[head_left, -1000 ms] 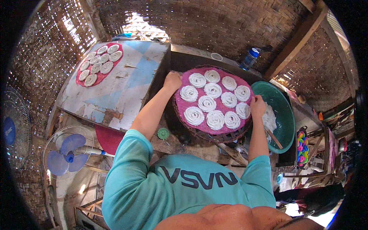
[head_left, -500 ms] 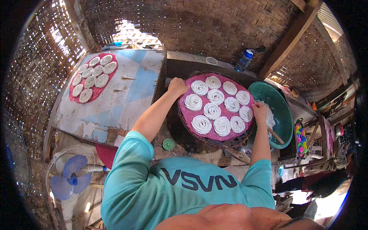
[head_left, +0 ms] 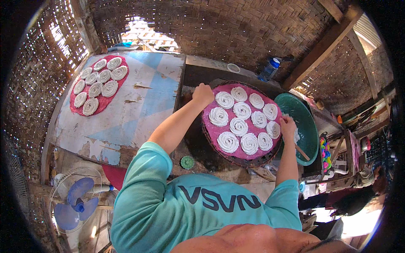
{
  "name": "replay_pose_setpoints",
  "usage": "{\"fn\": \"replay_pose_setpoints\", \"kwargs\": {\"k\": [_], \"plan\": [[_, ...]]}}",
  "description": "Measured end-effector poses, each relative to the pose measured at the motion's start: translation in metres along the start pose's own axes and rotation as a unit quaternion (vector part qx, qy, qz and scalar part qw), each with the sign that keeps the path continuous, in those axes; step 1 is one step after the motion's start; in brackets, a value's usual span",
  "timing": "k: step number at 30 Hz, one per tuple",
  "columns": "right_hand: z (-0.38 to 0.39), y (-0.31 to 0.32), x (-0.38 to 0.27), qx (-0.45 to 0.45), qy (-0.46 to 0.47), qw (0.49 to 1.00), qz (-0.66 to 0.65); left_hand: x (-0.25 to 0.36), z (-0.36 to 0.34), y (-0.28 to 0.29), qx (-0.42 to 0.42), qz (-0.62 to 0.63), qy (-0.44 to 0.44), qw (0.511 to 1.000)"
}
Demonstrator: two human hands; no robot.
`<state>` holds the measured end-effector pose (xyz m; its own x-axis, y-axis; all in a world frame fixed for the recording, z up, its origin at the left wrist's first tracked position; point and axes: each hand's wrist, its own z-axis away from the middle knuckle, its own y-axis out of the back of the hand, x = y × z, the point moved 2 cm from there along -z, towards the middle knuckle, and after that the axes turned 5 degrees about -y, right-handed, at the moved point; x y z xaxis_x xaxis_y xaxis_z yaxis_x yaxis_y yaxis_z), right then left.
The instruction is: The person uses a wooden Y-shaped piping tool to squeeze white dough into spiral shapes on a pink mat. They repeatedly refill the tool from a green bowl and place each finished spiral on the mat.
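A round pink sheet (head_left: 217, 127), which looks like cloth, lies over a dark round tray (head_left: 253, 162) in front of me. Several white coiled swirls (head_left: 238, 126), like piped or noodle rosettes, sit spread across it. At the sheet's far left edge, my left hand (head_left: 203, 93) is closed with its fingers curled on the rim. My right hand (head_left: 288, 125) pinches the sheet's right edge, beside the green basin. What exactly the left fingertips grip is partly hidden.
A large green basin (head_left: 311, 122) with white material and a wooden stick stands at the right. On the worn table (head_left: 143, 111) at left lies a second pink sheet (head_left: 101, 102) with white swirls. A blue bottle (head_left: 270, 69), a green round object (head_left: 187, 162) and a fan (head_left: 79, 206) are around.
My left hand has moved a little to the right. The pink sheet and tray sit slightly further right and nearer in view, and the whole view has shifted a little. Both hands stay at the edges.
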<state>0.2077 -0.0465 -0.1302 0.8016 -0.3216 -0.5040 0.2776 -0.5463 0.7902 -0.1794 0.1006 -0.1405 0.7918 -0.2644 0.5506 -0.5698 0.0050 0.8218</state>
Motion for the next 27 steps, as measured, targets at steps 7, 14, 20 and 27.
{"fn": "replay_pose_setpoints", "kwargs": {"k": [7, 14, 20, 27], "plan": [[0.002, 0.005, -0.002, 0.015, -0.006, 1.0, 0.009, -0.003, -0.008, 0.0, -0.066, -0.017, -0.025, 0.997], [0.002, -0.009, 0.017, 0.021, -0.075, 0.988, -0.132, -0.012, -0.005, -0.007, 0.017, 0.045, -0.022, 0.999], [-0.008, -0.02, 0.057, 0.041, -0.079, 0.992, -0.092, -0.01, -0.002, -0.002, -0.03, -0.009, -0.028, 0.999], [0.004, -0.007, 0.019, 0.015, -0.113, 0.987, -0.11, -0.007, 0.002, -0.004, -0.016, -0.067, -0.033, 0.997]]}}
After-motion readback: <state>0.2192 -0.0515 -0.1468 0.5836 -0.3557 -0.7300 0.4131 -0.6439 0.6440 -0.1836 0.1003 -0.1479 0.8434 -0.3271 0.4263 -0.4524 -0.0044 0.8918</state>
